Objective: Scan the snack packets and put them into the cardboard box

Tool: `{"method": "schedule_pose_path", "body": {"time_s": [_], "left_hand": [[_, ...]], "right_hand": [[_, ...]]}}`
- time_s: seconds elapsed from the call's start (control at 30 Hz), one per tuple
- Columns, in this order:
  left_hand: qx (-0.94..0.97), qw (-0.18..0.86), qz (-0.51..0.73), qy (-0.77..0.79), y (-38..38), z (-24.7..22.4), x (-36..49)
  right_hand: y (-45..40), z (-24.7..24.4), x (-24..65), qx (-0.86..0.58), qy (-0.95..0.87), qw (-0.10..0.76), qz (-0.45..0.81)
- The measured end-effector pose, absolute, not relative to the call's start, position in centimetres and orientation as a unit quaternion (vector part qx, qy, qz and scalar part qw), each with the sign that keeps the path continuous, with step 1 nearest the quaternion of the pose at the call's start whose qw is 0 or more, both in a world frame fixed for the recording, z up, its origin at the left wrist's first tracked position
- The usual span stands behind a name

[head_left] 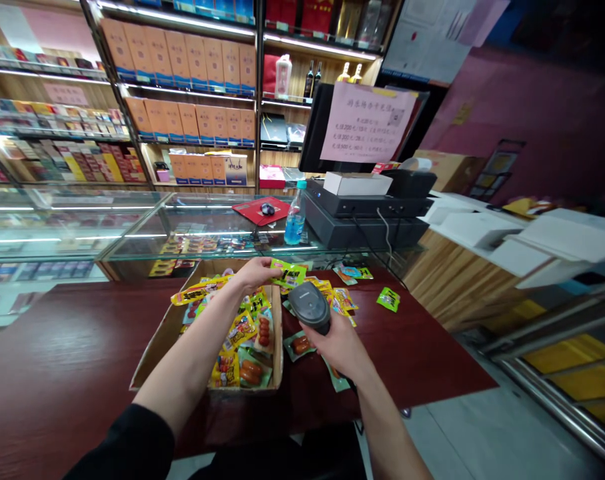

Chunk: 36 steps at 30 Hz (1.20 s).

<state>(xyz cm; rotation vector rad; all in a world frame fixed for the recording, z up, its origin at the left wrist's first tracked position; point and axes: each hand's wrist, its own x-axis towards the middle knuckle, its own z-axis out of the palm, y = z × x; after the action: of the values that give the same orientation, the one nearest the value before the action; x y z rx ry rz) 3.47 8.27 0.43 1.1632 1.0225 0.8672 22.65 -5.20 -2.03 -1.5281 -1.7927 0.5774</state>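
Observation:
My left hand [256, 273] pinches the edge of a green snack packet [288, 273] above the far right corner of a cardboard box [278, 347]. In my right hand [343, 343] is a dark grey barcode scanner [310, 303], its head close to the green packet. Yellow and green snack packets and clear sausage packs [252, 371] fill the box. Beside it, partly hidden by the scanner, lie several loose packets, among them a sausage pack [300, 345] and yellow packets [343, 299].
A dark red table [407, 360] bears the box. One green packet [388, 299] lies at its right. Behind stand a glass counter [147, 233], a bottle with blue liquid [295, 217], a mouse [267, 209] and a monitor [317, 130] with a paper sign. Stocked shelves line the wall.

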Motion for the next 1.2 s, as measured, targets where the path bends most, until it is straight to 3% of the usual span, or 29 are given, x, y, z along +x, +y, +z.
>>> {"method": "schedule_pose_path", "body": {"time_s": [0.2,0.63,1.03,1.2], "left_hand": [[0.505,0.623,0.387,0.455,8.1,1.0,2.5],[0.540,0.479,0.407,0.560,4.7,3.1,-8.3],[0.694,0.543,0.232,0.412,5.3,-0.3,7.4],[0.833,0.377,0.104,0.390,3.7,-3.4,11.7]], "right_hand": [[-5.0,-1.5,22.0,-0.579,-0.693,0.356,0.241],[-4.3,-1.9,19.7,-0.534,-0.715,0.354,0.281],[-7.9,-1.4,26.6,-0.625,-0.639,0.386,0.230],[-10.1,-2.1,29.1,-0.657,-0.604,0.398,0.212]]}}
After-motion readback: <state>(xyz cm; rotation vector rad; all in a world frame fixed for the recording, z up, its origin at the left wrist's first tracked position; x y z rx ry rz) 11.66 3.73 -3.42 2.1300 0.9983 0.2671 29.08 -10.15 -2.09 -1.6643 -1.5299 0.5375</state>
